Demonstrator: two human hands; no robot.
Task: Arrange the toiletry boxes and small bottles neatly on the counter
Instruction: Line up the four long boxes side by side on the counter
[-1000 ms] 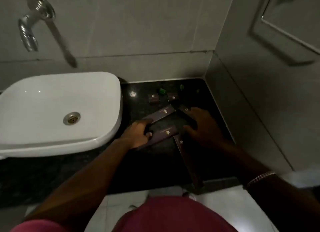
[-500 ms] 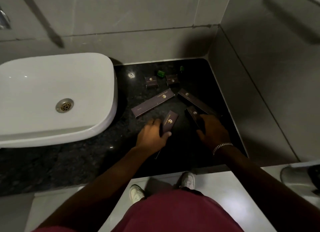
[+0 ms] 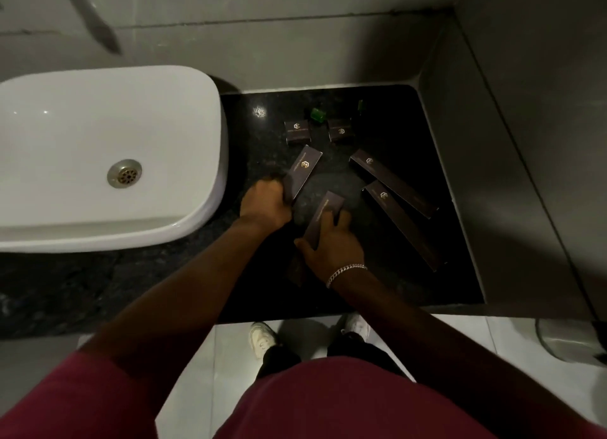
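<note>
On the black granite counter (image 3: pixel 387 284) lie several dark brown toiletry boxes with gold logos. My left hand (image 3: pixel 264 203) grips the near end of one long box (image 3: pixel 303 172), tilted up to the right. My right hand (image 3: pixel 330 243) holds a second long box (image 3: pixel 323 217) just right of it. Two more long boxes (image 3: pixel 391 182) (image 3: pixel 402 223) lie side by side, angled toward the right wall. Two small square boxes (image 3: pixel 298 132) (image 3: pixel 340 130) sit further back. Behind them are two small green bottles (image 3: pixel 317 114) (image 3: pixel 360 105).
A white basin (image 3: pixel 203 189) with a metal drain (image 3: pixel 124 173) fills the counter's left side, close to my left hand. Grey tiled walls close the back and right. The counter's front edge runs above my shoes (image 3: pixel 262 338) on the white floor.
The camera tilted down. My left hand moved up-left onto the long box that lay flat near the basin. My right hand left the right-hand box and took the shorter box my left hand held.
</note>
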